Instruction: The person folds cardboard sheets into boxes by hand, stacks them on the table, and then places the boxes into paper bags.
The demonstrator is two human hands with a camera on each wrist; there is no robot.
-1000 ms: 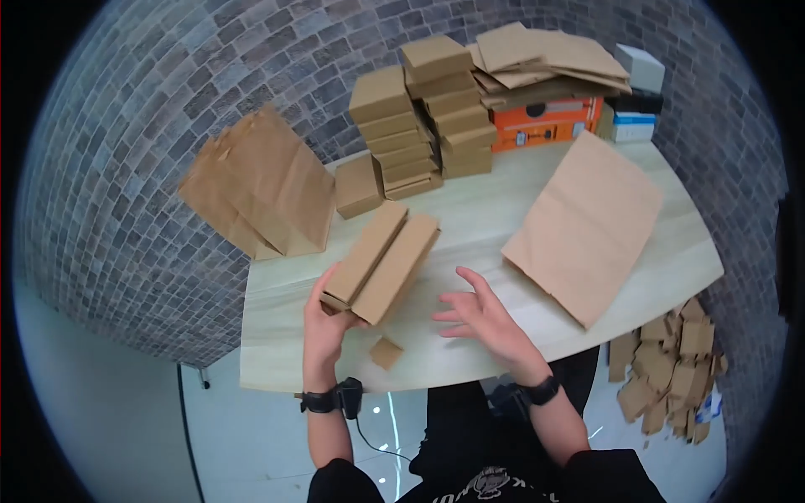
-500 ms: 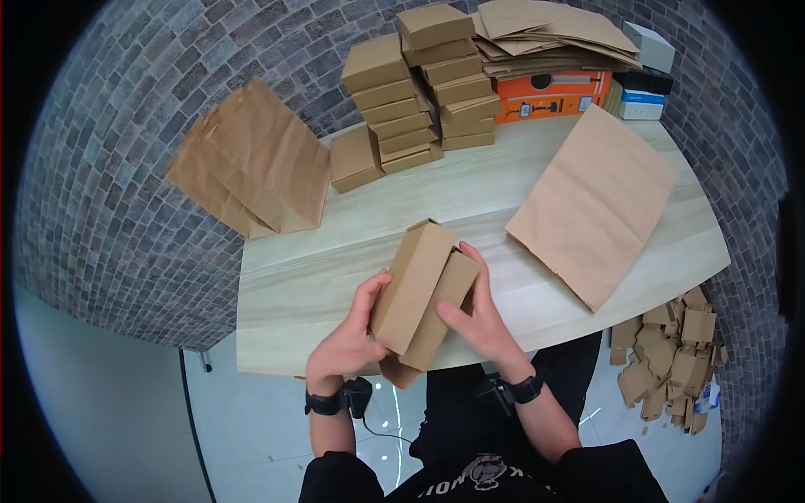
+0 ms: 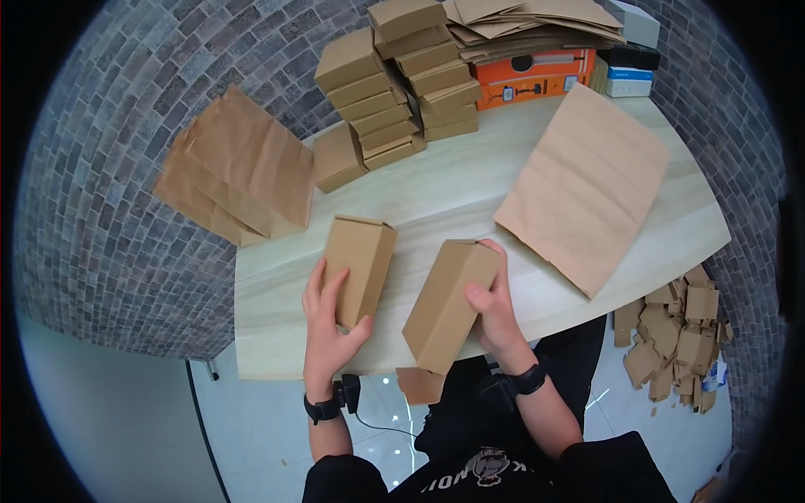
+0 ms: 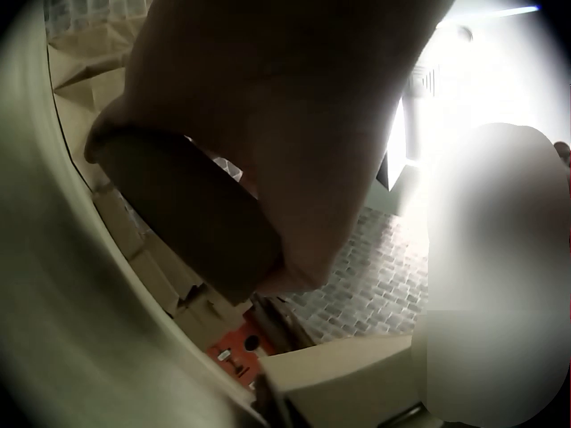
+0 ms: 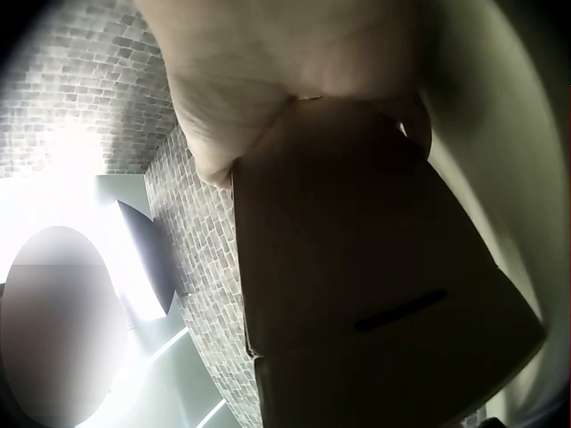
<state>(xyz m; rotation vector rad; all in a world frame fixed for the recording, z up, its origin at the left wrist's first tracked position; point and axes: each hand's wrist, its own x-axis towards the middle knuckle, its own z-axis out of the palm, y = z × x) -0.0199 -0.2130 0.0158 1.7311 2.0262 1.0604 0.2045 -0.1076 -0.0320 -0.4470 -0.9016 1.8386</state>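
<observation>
Two small brown cardboard boxes are held apart over the near part of the table. My left hand (image 3: 325,339) grips the left box (image 3: 359,261), fingers along its left side and thumb at its near end; in the left wrist view this box (image 4: 183,209) appears dark beneath the palm. My right hand (image 3: 498,318) holds the right box (image 3: 446,293) tilted, with the thumb on its upper face and fingers round the far right end. A flap (image 3: 422,386) hangs from the near end of that box. In the right wrist view, a dark slot marks the box (image 5: 339,241).
A flat paper bag (image 3: 587,184) lies right on the table (image 3: 277,327). Standing paper bags (image 3: 243,168) are at the left. Behind are stacked boxes (image 3: 360,80), an orange box (image 3: 537,75) under flat paper bags (image 3: 528,29). Cardboard scraps (image 3: 679,344) lie on the floor.
The left hand first held both boxes together while the right was free. Then the right hand took one, and the boxes have moved apart, left box leftward and away, right box rightward.
</observation>
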